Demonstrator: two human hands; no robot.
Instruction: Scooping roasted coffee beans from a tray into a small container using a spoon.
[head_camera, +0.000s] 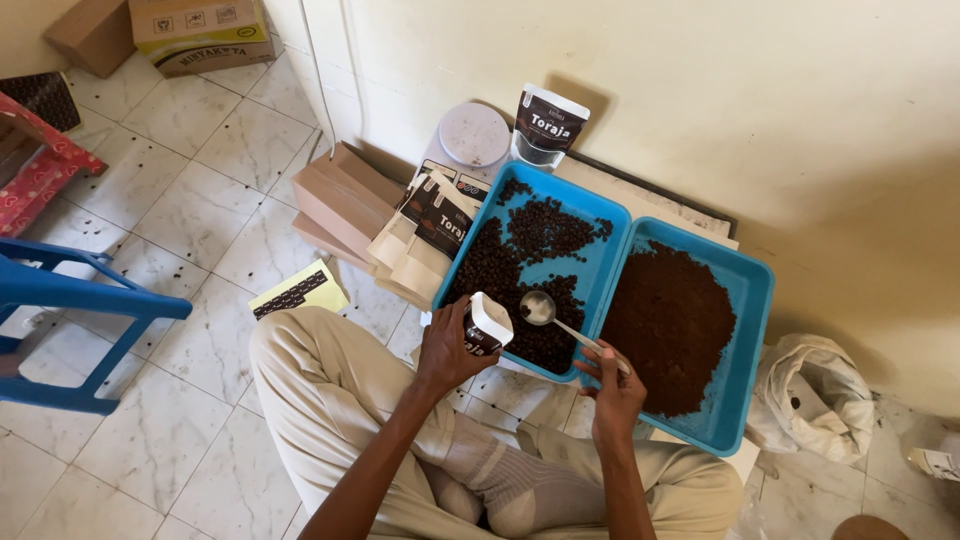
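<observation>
The left hand grips a light, floppy pouch by its side. Beside it, the right hand pinches a spoon over the bean tray.

Bare forearms, no sleeves reaching the wrists; no watch, ring or band visible on left hand or right hand. Loose beige trousers, plain cloth, softly creased over the knees and thighs. Paler ribbed fabric showing in the lap between the legs, finely lined, cream-grey; whether a sock or a bunched garment cannot be told. Feet out of view. Upper body, shoulders and head outside the frame.
</observation>
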